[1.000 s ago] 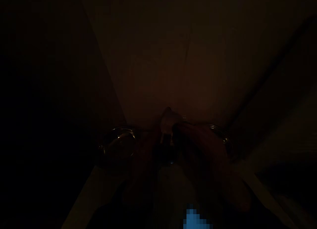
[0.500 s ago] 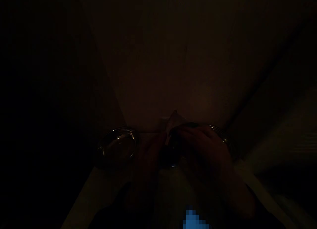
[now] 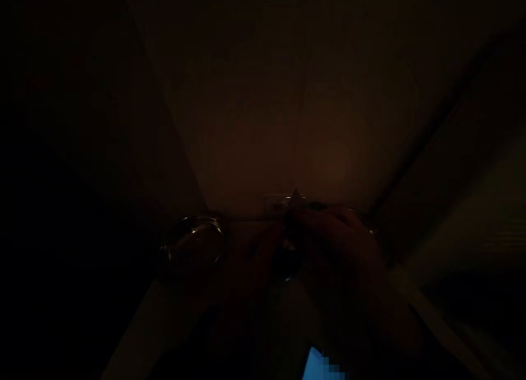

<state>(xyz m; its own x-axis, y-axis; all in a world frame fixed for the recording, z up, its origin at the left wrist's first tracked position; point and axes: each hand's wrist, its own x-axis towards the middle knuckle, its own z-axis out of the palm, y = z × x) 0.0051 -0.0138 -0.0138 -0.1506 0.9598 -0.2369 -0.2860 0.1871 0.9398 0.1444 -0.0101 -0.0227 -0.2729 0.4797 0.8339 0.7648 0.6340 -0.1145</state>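
Note:
The scene is very dark. My right hand (image 3: pixel 337 237) is at the centre with its fingers curled over a small thing, of which only a pale tip (image 3: pixel 295 199) shows above the knuckles. Just to the left, my left hand (image 3: pixel 250 259) reaches up toward the same spot, but its fingers are lost in the dark. Between the two hands sits a dark round object (image 3: pixel 285 268) with a faint glint; I cannot make out what it is.
A shiny metal bowl (image 3: pixel 193 243) stands to the left of my hands on a pale counter (image 3: pixel 164 309). The rim of a second metal bowl (image 3: pixel 364 218) shows behind my right hand. A wall rises close behind. Something glows blue at the bottom edge.
The pale thing stood well above my right hand and now shows only a tip. My right hand has closed further over it. The bowls have not moved.

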